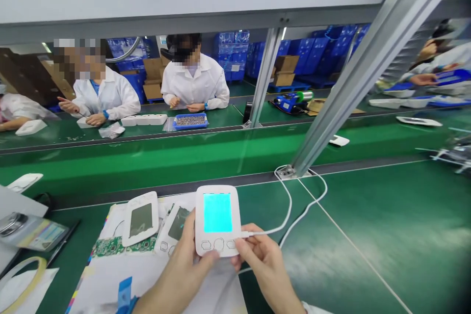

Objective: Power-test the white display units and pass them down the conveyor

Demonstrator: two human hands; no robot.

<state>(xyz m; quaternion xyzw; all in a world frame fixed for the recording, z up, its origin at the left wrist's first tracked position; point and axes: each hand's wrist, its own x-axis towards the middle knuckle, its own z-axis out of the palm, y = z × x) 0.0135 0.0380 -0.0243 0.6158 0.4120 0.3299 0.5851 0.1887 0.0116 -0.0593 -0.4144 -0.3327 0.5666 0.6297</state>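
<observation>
A white handheld device [218, 186] with a lit cyan screen and a row of outlined buttons is held up over the bench. My left hand [186, 260] is closed around its left side, thumb at the lower edge below the buttons. At the lower right corner, my right hand [263, 260] grips the device beside the plug of a white cable [267, 231] that enters its right side. Behind my left hand lie two similar devices with dark screens, one white housing [127, 228] and another [178, 223] partly hidden. Green circuit boards [108, 247] lie under them.
White paper [121, 279] covers the bench at left, with a tape roll [27, 284] near the corner. A metal post [353, 59] rises at the bench's back edge. Beyond runs a green conveyor [147, 159], with several people in white coats working opposite beside a blue tray [190, 127].
</observation>
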